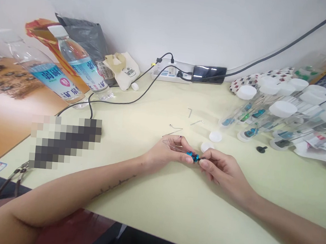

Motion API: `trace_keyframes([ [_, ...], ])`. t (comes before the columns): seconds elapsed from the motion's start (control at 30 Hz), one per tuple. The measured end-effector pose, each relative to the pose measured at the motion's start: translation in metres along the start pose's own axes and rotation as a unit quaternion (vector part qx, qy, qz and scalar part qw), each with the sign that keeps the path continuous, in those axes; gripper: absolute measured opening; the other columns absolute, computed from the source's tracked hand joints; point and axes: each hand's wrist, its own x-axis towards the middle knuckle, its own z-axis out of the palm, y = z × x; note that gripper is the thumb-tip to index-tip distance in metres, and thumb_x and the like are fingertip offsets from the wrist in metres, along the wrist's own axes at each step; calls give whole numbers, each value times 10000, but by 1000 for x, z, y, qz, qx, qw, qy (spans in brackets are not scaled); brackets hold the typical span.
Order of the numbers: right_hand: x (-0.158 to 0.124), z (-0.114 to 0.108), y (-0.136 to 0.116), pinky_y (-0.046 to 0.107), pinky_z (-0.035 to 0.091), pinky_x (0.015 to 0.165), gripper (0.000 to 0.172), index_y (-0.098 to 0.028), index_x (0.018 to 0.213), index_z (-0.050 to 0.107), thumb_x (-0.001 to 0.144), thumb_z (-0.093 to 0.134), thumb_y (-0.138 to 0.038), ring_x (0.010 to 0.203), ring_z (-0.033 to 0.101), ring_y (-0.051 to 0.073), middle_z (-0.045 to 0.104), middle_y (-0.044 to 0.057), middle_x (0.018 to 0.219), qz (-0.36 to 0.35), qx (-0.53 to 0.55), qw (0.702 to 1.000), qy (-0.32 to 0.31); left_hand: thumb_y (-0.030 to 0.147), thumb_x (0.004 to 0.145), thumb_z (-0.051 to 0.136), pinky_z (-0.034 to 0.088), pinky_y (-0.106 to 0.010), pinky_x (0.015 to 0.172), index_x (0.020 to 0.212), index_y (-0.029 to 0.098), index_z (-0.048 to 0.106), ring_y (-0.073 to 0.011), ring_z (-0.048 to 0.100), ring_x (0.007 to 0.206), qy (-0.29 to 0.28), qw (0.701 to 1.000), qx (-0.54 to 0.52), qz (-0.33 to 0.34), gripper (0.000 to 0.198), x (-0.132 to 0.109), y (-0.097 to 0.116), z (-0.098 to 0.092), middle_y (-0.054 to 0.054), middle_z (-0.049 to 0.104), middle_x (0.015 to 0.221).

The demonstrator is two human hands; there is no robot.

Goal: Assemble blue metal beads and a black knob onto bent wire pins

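Note:
My left hand [174,149] is closed in a pinch around a small blue ridged cylinder [193,156]. A thin bent wire [175,146] runs back from the cylinder over my left fingers. My right hand [218,166] is closed at the cylinder's other end, its thumb and forefinger on a small dark piece there, largely hidden by the fingertips. Both hands are just above the pale table [145,203]. Beyond them lie another bent wire [176,131], two small hex keys [197,122], a white cap [215,136] and a second white cap [207,147] partly behind my right hand.
Several clear tubes with white lids [283,109] stand at the right, near a small black part [261,149]. Water bottles [80,64] stand at the back left. A power strip [168,73], a phone [209,74] and a black cable [130,103] are along the wall.

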Motion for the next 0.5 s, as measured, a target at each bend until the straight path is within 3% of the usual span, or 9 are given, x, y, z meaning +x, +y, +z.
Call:
trace_keyframes([
  [0.2,0,2,1,228,274,472,308,-224,838,503,748,718,-425,517,371,80,484,-67,593,0,0,999,33,177,603,817,507,-230,695,746,119,630,-109,654,731,3,1000,6,-4,243,0,-2,-2,-13,700,765],
  [0.5,1,2,3,223,300,468,339,-244,947,507,764,701,-452,516,403,80,535,-59,636,22,9,999,47,175,627,807,500,-253,746,744,118,627,-116,665,747,12,1000,-4,7,222,1,-2,-1,-10,707,763],
])
